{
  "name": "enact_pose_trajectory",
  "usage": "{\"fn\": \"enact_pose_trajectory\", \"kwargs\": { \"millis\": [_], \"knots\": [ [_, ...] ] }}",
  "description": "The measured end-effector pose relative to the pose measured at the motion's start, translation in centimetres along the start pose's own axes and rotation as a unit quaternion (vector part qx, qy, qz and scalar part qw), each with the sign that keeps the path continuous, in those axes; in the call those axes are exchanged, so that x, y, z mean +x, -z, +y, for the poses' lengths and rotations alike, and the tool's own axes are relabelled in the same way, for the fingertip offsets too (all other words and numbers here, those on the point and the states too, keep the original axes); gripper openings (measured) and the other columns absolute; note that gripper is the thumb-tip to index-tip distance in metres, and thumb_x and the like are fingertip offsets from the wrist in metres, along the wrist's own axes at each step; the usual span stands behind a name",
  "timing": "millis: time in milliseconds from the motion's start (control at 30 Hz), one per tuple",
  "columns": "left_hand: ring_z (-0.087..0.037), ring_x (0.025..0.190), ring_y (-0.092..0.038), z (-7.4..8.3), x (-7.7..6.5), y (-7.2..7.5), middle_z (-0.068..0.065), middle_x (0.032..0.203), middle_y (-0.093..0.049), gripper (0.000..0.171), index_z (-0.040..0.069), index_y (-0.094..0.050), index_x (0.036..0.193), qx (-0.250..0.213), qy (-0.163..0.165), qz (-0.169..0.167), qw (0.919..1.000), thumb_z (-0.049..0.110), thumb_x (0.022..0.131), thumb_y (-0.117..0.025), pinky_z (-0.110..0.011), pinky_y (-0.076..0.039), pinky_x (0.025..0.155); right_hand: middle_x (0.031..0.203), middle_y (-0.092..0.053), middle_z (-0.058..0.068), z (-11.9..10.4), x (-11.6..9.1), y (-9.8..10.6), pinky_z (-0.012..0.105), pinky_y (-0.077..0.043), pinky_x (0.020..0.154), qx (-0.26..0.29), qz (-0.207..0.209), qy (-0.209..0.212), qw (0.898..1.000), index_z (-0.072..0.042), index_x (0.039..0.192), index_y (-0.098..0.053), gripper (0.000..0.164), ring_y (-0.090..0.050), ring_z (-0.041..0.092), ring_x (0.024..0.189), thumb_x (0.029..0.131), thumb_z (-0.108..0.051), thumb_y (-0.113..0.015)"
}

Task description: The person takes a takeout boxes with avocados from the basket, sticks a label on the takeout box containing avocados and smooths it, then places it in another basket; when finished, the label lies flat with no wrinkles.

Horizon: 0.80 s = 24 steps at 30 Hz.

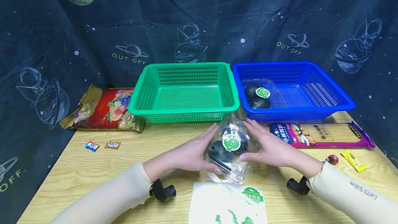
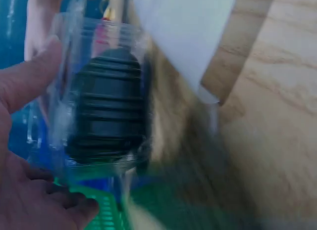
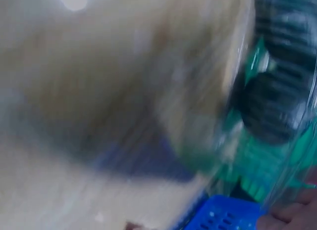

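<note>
Both hands grip a clear plastic clamshell box [image 1: 223, 166] that holds dark, rounded items and bears a green-and-white sticker [image 1: 231, 142]. My left hand [image 1: 193, 153] has its fingers and thumb spread along the left side. On the right side, my right hand [image 1: 273, 148] holds the box with its thumb near the front face. The box is tilted, in front of the gap between the baskets. Through its wall, the left wrist view shows a dark item [image 2: 106, 106]; a similar dark one [image 3: 275, 109] appears blurred in the right wrist view.
Behind stand a green basket [image 1: 186, 116] and a blue basket [image 1: 298, 114]; a similar stickered box [image 1: 275, 94] lies in the blue one. A sticker sheet [image 1: 214, 199] lies in front. Around are a red-gold bag [image 1: 107, 108], a noodle pack [image 1: 323, 135], small candies [image 1: 112, 145] and a lollipop [image 1: 333, 159].
</note>
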<state>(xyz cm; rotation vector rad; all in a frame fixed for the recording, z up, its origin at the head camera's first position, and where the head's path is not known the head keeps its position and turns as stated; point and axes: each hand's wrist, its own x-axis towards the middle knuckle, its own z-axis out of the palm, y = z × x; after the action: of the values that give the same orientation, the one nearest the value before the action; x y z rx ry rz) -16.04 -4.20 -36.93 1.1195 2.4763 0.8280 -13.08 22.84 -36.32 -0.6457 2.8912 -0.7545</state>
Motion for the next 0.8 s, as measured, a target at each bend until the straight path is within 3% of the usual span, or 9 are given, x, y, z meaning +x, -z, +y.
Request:
{"fn": "enact_pose_trajectory", "kwargs": {
  "millis": [200, 333, 500, 700, 800],
  "knots": [
    [-0.023, 0.144, -0.003, 0.0, 0.1, -0.7, -0.008, 0.158, 0.014, 0.123, 0.006, 0.010, 0.152, -0.022, 0.014, -0.025, 0.9994, 0.054, 0.076, -0.074, -0.038, -0.017, 0.114, 0.156, -0.014, 0.023, -0.4, -0.4, 0.2, 0.059, -0.022, 0.108, -0.028, 0.004, -0.002, 1.000, 0.002, 0.150, -0.020, 0.111, -0.014, 0.041, 0.142, 0.075, -0.067, -0.064],
    [-0.022, 0.144, 0.000, 1.3, -0.2, -1.5, -0.008, 0.157, 0.016, 0.120, 0.006, 0.011, 0.151, -0.025, 0.049, -0.006, 0.9985, 0.054, 0.078, -0.071, -0.038, -0.016, 0.114, 0.156, -0.011, 0.024, -1.6, -1.2, 0.2, 0.059, -0.021, 0.108, -0.065, 0.015, -0.009, 0.998, 0.006, 0.148, -0.020, 0.122, -0.011, 0.042, 0.142, 0.069, -0.077, -0.060],
    [-0.024, 0.144, 0.002, 3.1, -0.4, -2.5, -0.011, 0.156, 0.016, 0.122, 0.003, 0.009, 0.151, -0.013, 0.086, 0.020, 0.9961, 0.057, 0.077, -0.071, -0.040, -0.016, 0.114, 0.156, -0.007, 0.024, -1.5, -1.2, 0.3, 0.059, -0.021, 0.108, -0.071, -0.023, 0.002, 0.997, 0.007, 0.148, -0.017, 0.128, -0.009, 0.042, 0.142, 0.065, -0.079, -0.060],
    [-0.024, 0.143, 0.015, 2.8, 0.3, -2.1, -0.015, 0.155, 0.020, 0.132, -0.001, 0.009, 0.150, 0.077, 0.029, 0.031, 0.9961, 0.066, 0.069, -0.072, -0.040, -0.008, 0.115, 0.159, -0.002, 0.017, -0.2, -0.1, 1.3, 0.054, -0.018, 0.111, -0.041, -0.080, 0.041, 0.995, 0.003, 0.150, -0.013, 0.128, -0.002, 0.037, 0.144, 0.062, -0.071, -0.070],
    [-0.025, 0.143, 0.016, 2.2, 0.6, -1.9, -0.015, 0.155, 0.021, 0.135, -0.002, 0.009, 0.149, 0.108, 0.011, 0.020, 0.9939, 0.071, 0.067, -0.069, -0.039, -0.006, 0.115, 0.159, -0.001, 0.014, 0.3, 0.2, 1.5, 0.053, -0.016, 0.112, -0.021, -0.096, 0.056, 0.994, 0.002, 0.151, -0.013, 0.127, 0.000, 0.036, 0.145, 0.062, -0.066, -0.073]
  ]
}}
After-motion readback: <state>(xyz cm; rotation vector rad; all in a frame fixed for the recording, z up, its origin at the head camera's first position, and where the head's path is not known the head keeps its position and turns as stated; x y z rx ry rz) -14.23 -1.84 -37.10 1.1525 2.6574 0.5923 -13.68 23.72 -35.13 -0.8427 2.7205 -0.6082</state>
